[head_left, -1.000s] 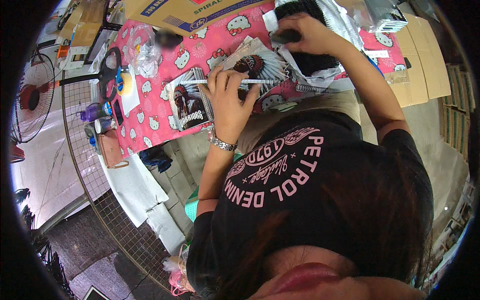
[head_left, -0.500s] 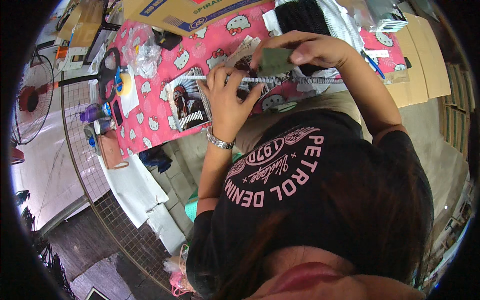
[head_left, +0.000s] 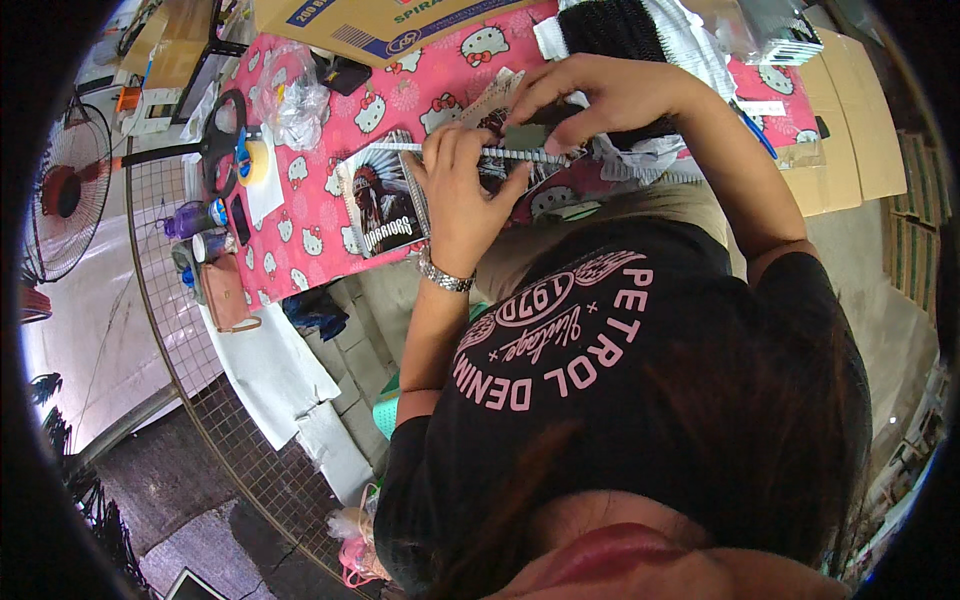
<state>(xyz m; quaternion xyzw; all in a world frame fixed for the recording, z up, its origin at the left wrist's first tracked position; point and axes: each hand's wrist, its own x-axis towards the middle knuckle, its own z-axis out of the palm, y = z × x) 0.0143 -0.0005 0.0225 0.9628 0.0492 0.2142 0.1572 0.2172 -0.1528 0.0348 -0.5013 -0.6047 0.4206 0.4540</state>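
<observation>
My left hand [head_left: 465, 185] is closed over a small spiral notebook [head_left: 490, 172], thumb on one side of its metal coil [head_left: 520, 155] and fingers on the other. My right hand [head_left: 615, 100] arches over the coil's right end. Between its thumb and forefinger shows a flat dark green piece [head_left: 532, 136], mostly hidden by the fingers. Left of my left hand lies another notebook [head_left: 385, 200] with a feathered-headdress picture on its cover. A patterned sheet or cover [head_left: 492, 97] sticks out behind the hands.
A pink patterned cloth [head_left: 385, 105] covers the table. At the back stands a cardboard box [head_left: 390, 30]. Scissors [head_left: 225, 145], a tape roll [head_left: 252, 163] and a clear plastic bag [head_left: 295, 105] lie left. Black mesh material [head_left: 610, 40] and a blue pen [head_left: 755, 130] are right.
My right hand has come lower and closer to the coil. The green piece, in plain sight before, is now tilted and mostly covered. My left hand keeps its place on the notebook.
</observation>
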